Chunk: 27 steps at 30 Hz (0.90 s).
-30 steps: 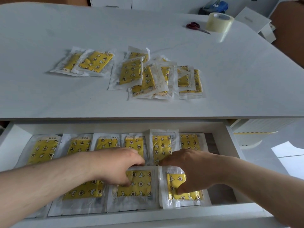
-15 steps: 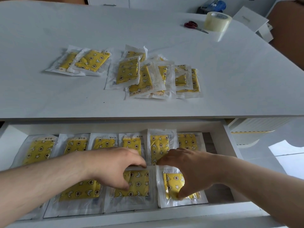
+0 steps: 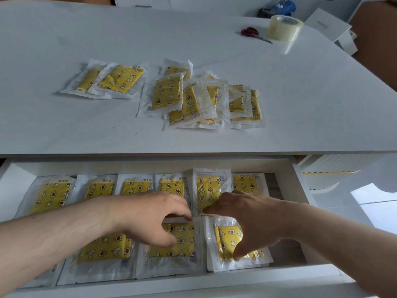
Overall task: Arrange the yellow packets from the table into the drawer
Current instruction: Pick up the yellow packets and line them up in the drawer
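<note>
An open white drawer [image 3: 300, 190] holds a back row of several yellow packets [image 3: 51, 196] and three in front. My left hand [image 3: 150, 218] hovers low over the front middle packet [image 3: 184, 239], its loosely curled fingertips at the packet's top edge. My right hand [image 3: 253, 220] is spread over the front right packet [image 3: 227, 235], thumb pressing its lower part and index finger reaching its top edge. On the table [image 3: 300, 93] lies an overlapping pile of yellow packets [image 3: 167, 95], with two more packets [image 3: 120, 79] to its left.
A roll of clear tape [image 3: 283, 27] and red-handled scissors [image 3: 251, 33] lie at the table's far right. A white box [image 3: 326, 24] and a blue bag [image 3: 281, 7] sit beyond the table. Another white unit [image 3: 335, 168] stands right of the drawer.
My right hand has spread wider over the front right packet, which has shifted slightly. My left hand stays almost where it was, over the front middle packet.
</note>
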Tool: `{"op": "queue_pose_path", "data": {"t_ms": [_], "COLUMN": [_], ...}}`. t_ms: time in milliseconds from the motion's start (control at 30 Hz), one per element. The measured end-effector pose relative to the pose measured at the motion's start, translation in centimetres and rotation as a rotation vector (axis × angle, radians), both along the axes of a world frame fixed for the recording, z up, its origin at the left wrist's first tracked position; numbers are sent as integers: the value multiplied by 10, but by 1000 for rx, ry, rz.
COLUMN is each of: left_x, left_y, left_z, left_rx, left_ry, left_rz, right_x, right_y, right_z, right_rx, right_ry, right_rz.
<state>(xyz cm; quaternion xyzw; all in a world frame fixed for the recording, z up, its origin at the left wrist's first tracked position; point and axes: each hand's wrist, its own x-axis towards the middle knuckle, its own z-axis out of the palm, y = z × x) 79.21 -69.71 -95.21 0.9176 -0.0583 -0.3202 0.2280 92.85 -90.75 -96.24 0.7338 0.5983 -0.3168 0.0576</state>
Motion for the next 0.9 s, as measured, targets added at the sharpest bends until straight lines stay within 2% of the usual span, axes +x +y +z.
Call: {"op": "queue_pose_path", "data": {"t_ms": [167, 333, 467, 567, 667, 900], "left_x": [1, 1, 2, 6, 5, -17], "left_y": [3, 5, 8, 24, 48, 71], "left_z": [14, 9, 19, 29, 30, 7], "left_rx": [-389, -514, -453, -278, -92, -67], "left_ry": [229, 245, 235, 223, 288, 475], "left_rz": [223, 251, 296, 302, 318, 401], "right_x": [-4, -6, -7, -12, -25, -41], "right_y": [3, 3, 3, 11, 25, 49], "right_z": [-2, -3, 2, 9, 15, 10], "right_rx": [17, 8, 12, 67, 82, 65], "right_ry": [16, 3, -9, -14, 3, 52], "right_rz": [26, 34, 7, -22, 15, 52]}}
